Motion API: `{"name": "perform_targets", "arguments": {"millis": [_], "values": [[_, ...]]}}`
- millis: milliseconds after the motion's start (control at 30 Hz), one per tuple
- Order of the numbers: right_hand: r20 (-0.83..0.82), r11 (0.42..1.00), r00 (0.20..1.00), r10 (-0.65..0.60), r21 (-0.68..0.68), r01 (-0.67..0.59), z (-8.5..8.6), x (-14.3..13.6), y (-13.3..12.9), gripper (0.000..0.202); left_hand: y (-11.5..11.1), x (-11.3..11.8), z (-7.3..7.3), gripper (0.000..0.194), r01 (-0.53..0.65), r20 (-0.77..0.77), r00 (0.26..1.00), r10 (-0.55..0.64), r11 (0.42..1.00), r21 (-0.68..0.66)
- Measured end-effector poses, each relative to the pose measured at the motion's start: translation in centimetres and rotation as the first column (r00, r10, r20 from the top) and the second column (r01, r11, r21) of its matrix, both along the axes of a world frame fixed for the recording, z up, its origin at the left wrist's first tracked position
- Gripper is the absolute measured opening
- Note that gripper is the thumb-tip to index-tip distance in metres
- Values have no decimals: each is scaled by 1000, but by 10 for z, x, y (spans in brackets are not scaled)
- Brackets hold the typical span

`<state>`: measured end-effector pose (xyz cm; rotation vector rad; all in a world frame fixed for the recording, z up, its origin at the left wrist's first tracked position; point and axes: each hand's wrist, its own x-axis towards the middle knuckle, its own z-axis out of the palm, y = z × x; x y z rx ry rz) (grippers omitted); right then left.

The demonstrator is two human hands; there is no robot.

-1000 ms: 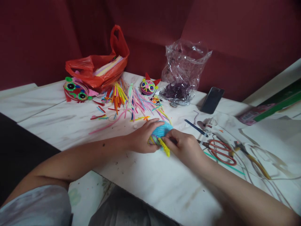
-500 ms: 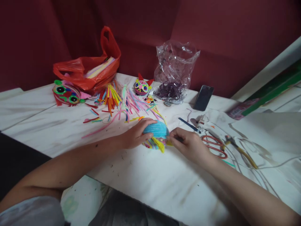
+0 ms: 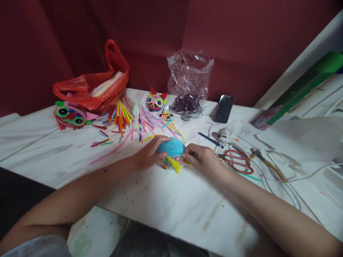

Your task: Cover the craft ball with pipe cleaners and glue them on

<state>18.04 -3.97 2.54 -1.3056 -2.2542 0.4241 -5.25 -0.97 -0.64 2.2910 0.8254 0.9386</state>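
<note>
My left hand (image 3: 150, 154), half curled, holds a round, blue, fuzzy ball (image 3: 171, 147) left of the red-handled scissors (image 3: 238, 162). My right hand (image 3: 201, 155), nearly closed, touches the ball's edge nearest the scissors; I can't tell what it pinches.

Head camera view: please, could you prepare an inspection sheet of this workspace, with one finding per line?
Surface: white marbled table, small dark specks toward its front.
Job's things: blue-wound craft piece, yellow fuzzy strip along its front.
Clutter: loose pipe cleaners, red plastic bag, clear plastic bag, smartphone, red-handled scissors, yellow-handled pliers.
Hands: left hand grips the craft piece's left side; right hand is at its right edge, pinching or not unclear.
Cables: pale cords lie loose around the pliers.
Surroundings: dark red backdrop behind; other people, nothing seen.
</note>
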Motion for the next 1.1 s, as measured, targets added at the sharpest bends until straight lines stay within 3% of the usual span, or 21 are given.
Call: {"name": "perform_targets", "arguments": {"millis": [200, 400, 500, 633, 833, 1100], "values": [[15, 999, 999, 29, 15, -29, 5, -12, 3, 11, -2, -4, 14, 40, -109, 53, 991, 124, 968, -227], [150, 996, 988, 41, 71, -52, 18, -31, 4, 8, -4, -2, 24, 48, -262, -28, 963, 269, 898, -353], [187, 989, 976, 111, 74, -127, 25, -32, 9, 8, -4, -3, 26, 47, -238, -29, 968, 250, 871, -431], [111, 973, 966, 232, -7, -232, 31, -21, 20, 11, -2, -8, 26, 43, -192, -28, 980, 197, 896, -401], [-21, 972, 980, 198, -128, -199, 27, -13, 26, 11, -2, -11, 25, 44, -182, -52, 983, 176, 907, -381], [42, 972, 977, 208, -123, -201, 32, -22, 28, 10, -2, -12, 25, 37, -136, 4, 988, 154, 884, -447]]}}
